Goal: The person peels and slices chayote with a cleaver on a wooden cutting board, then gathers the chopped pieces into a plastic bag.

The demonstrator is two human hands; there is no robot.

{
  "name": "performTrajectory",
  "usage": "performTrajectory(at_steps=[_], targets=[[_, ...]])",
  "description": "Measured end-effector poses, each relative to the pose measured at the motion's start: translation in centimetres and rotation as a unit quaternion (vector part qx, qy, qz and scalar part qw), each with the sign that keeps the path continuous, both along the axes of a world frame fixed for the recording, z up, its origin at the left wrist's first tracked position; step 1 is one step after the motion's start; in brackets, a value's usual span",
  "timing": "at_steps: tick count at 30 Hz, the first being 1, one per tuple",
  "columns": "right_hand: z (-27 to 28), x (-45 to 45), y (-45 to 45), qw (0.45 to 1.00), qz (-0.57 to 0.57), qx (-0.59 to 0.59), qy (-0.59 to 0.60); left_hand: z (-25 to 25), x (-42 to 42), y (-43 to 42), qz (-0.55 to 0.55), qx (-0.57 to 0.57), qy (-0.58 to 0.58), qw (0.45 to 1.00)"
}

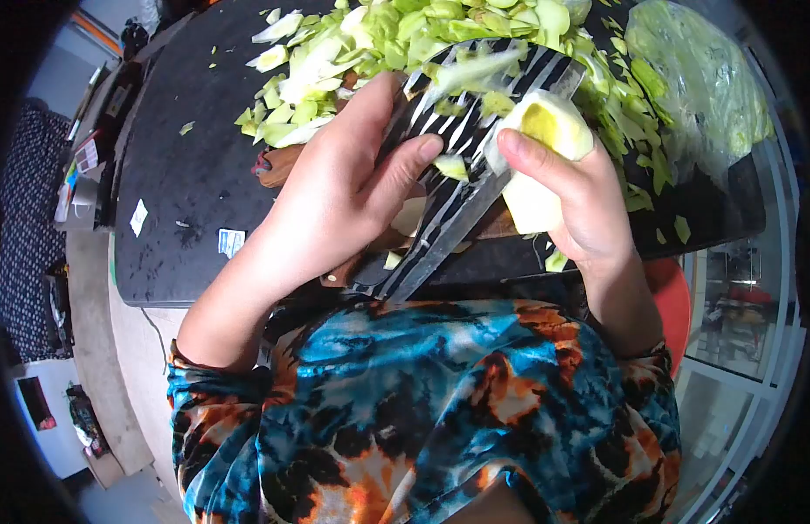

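Note:
My left hand point(335, 179) grips the side of a flat black-and-white striped slicer point(453, 196), its thumb on the top face and its other fingers hidden behind. The slicer slants from the pile of slices down toward my body, with a grey strip along its right edge. My right hand point(597, 205) is closed round a pale, peeled vegetable chunk point(533, 205) with a yellow-green hollow at its end, held against the slicer's right side. I cannot make out the vegetable's kind. Thin pale-green slices point(475, 70) lie on the upper part of the slicer.
A big heap of pale-green slices point(405, 35) covers the back of the black table point(186, 113). At the right a clear plastic bag point(702, 87) contains green stuff. Part of a brown wooden board point(278, 166) shows beneath the slicer. A small blue-and-white packet point(231, 242) lies at left.

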State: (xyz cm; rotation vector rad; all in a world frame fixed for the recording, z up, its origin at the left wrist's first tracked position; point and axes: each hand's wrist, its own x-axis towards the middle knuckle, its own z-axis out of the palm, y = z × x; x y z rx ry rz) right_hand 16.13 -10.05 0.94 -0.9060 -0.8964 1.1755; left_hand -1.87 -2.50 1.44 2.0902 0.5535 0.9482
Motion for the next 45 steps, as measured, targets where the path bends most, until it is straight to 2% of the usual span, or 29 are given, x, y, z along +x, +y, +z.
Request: performTrajectory(at_steps=[3,5,6,8,9,11,17,20,26,29,33,37,42,45], targets=[[0.5,0.4,-0.4,0.998,0.033,-0.047,-0.007,0.6,-0.5,0.3,0.016,0.022,0.054,0.998],[1.4,1.5,-0.5,0.99,0.102,-0.091,-0.036,2.3,-0.8,0.2,0.033,-0.044,0.118,0.991],[1.8,1.9,-0.5,0.983,0.134,-0.113,-0.05,4.0,-0.8,-0.2,0.042,-0.119,0.16,0.979],[1.9,2.3,-0.5,0.982,0.143,-0.11,-0.059,4.2,-0.8,0.1,0.035,-0.093,0.155,0.983],[1.9,2.4,-0.5,0.981,0.149,-0.11,-0.063,2.7,-0.8,0.8,0.02,0.007,0.11,0.994],[1.4,1.8,-0.5,0.989,0.115,-0.086,-0.023,1.5,-0.8,1.0,0.01,0.108,0.064,0.992],[1.2,0.2,-0.7,0.995,0.056,-0.05,0.068,1.0,-0.4,0.2,0.03,0.111,0.045,0.992],[1.2,0.1,-0.5,0.995,0.052,-0.034,0.072,0.8,-0.2,-0.2,0.028,0.048,0.017,0.998],[0.8,-1.0,0.0,0.997,-0.009,-0.018,0.08,-0.3,0.1,-0.2,0.028,0.004,-0.012,1.0],[0.8,-1.2,0.1,0.995,-0.032,0.001,0.09,0.8,0.4,-1.4,0.025,-0.195,-0.04,0.98],[0.7,-1.6,0.4,0.992,-0.054,0.035,0.104,0.2,0.7,-1.1,0.03,-0.129,-0.046,0.99],[0.6,-1.9,0.9,0.987,-0.091,0.045,0.121,0.5,1.2,-1.7,0.044,-0.216,-0.058,0.974],[0.1,-1.7,1.4,0.985,-0.111,0.058,0.121,-0.3,1.7,-1.4,0.038,-0.16,-0.073,0.984],[0.0,-1.3,1.2,0.988,-0.089,0.065,0.111,0.1,1.4,-0.9,0.021,-0.18,-0.042,0.983]])
